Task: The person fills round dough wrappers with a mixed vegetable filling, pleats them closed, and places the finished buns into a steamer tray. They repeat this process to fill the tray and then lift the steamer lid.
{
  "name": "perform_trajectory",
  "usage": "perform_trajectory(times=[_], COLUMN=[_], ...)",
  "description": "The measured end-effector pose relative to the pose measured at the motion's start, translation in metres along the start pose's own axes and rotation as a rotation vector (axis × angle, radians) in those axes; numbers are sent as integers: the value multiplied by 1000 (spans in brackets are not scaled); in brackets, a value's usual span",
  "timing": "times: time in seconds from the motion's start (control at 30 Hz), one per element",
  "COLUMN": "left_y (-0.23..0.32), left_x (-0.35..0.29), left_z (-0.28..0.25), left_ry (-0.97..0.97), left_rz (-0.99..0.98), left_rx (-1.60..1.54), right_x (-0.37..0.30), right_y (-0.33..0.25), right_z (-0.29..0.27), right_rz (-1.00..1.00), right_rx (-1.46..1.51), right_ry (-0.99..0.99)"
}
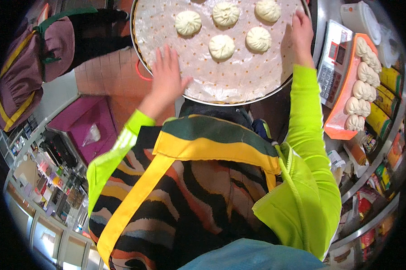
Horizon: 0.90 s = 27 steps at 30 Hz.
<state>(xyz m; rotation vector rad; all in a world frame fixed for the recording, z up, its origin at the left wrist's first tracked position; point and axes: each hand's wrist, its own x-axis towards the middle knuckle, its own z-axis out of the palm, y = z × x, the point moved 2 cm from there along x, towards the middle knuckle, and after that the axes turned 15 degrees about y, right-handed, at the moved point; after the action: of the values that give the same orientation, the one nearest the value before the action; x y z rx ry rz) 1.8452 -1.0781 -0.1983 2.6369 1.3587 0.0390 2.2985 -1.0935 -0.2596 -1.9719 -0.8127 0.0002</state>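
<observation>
A round steamer tray [198,87] with a dotted, pale liner lies before me. Several pleated buns sit on its far half, among them one bun [221,47] nearest me and another bun [258,39] to its right. My left hand [166,74] reaches over the tray's near left edge, fingers spread, thumb pointing inward. It holds nothing that I can see. At the right rim my right hand [303,36] is closed on the tray's edge, its fingers bent and partly hidden.
An orange tray [342,123] with a row of shaped dough pieces stands at right, beside a digital scale [333,63]. A white tub [360,19] is behind. Packets fill shelves at far right. A purple box [83,121] stands left; another person's apron [20,81] shows at upper left.
</observation>
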Motion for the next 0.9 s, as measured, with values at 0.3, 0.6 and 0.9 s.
perform_trajectory(times=[0.3,0.6,0.9], left_y=[99,124,183], left_x=[-85,-74,-35], left_z=[7,-28,-27], left_ry=[-90,-261,-197], left_rz=[538,408,291], left_rx=[-725,-717,-750], right_x=[-138,-175,-103], right_y=[-68,-80,-38], right_z=[-95,-146,-307], right_rz=[981,698,161], right_rx=[520,240,76], right_ry=[-382,-453,313])
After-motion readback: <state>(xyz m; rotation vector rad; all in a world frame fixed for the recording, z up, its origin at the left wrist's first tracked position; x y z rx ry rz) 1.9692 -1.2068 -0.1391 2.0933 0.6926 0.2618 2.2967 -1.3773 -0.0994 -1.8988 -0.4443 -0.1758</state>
